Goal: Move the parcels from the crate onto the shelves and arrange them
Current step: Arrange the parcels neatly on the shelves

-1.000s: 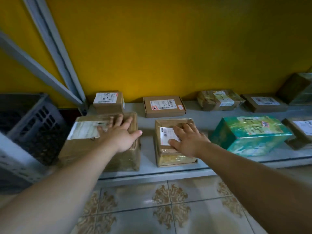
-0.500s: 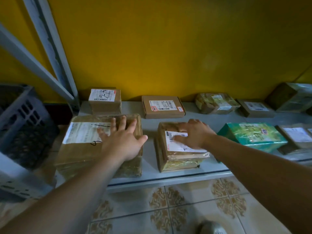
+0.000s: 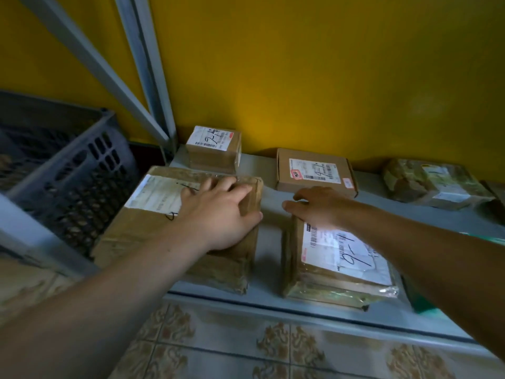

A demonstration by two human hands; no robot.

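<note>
Arranging stage: left hand [image 3: 218, 214] flat on large taped brown cardboard parcel [image 3: 147, 222], right hand [image 3: 319, 206] gripping smaller film-wrapped brown parcel [image 3: 341, 269] — both on the pale grey shelf [image 3: 270, 255]; dark plastic crate [image 3: 82, 170], left, contents unclear.

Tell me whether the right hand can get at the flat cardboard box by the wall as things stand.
Probably yes. The right hand rests on the far end of the taped parcel, and the flat cardboard box lies just beyond it on the shelf, with nothing showing between them.
</note>
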